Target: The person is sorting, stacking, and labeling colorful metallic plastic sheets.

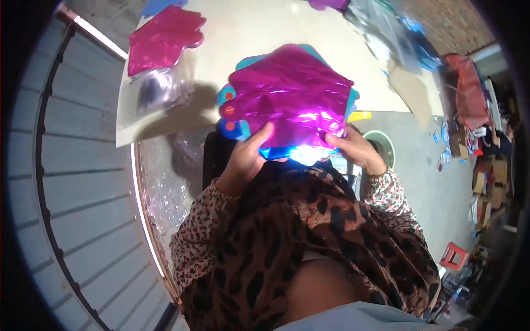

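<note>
Closest to me, at the bottom of the frame, a leopard-print cloth (331, 237) covers the person's lap, and two flowered sleeves (193, 237) run upward on either side of it. The left hand (243, 160) grasps the lower left edge of a stack of shiny foil pieces (292, 94), thumb flat on top, most of the fingers hidden beneath. The right hand (358, 150) pinches the lower right edge in the same way, its thumb pointing inward. The stack sits just above the middle of the frame: magenta on top, with blue and teal edges peeping out around it and orange dots along the left side. Its near edge comes past the front edge of the cream table (243, 27); whether its far part touches the top I cannot tell.

Right of the right hand stands a pale green bucket (393, 151), near enough to limit that elbow; beyond it the grey floor (425, 187) gives more room. Crumpled clear plastic (171, 201) lies left of the left sleeve, beside a slatted grey wall (88, 154).

Farther up, a wide strip of table top separates the stack from a pink foil piece (165, 38) at upper left, and another reaches toward a piece of cardboard (411, 91) and clear bags (381, 27) at upper right. A red stool (454, 256) and cardboard boxes (499, 176) line the right rim.
</note>
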Available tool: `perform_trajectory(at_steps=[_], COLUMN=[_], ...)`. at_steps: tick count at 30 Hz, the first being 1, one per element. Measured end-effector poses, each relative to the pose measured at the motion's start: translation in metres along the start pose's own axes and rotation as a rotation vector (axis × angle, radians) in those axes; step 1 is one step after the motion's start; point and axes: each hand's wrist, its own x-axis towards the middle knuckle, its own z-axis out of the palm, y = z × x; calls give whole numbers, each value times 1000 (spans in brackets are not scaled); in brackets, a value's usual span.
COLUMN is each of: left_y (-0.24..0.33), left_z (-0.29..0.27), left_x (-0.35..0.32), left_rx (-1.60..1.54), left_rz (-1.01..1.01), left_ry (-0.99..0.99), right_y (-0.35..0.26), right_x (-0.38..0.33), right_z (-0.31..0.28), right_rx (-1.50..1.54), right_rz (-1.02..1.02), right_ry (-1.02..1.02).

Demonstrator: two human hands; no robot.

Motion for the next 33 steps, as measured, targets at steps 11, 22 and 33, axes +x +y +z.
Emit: perform_trajectory(at_steps=[11, 22, 33], left_y=[-5, 3, -8], left_z=[-19, -8, -23], left_x=[-2, -4, 4], left_rx=[897, 575, -17], left_rz=[385, 468, 53], left_ry=[-33, 3, 139], right_y=[-91, -85, -80], right_x=[3, 5, 5], right_z=[-52, -41, -38], right_rx=[-1302, -1052, -1304], right_rz=[-805, -629, -611], right_ry=[190, 66, 235])
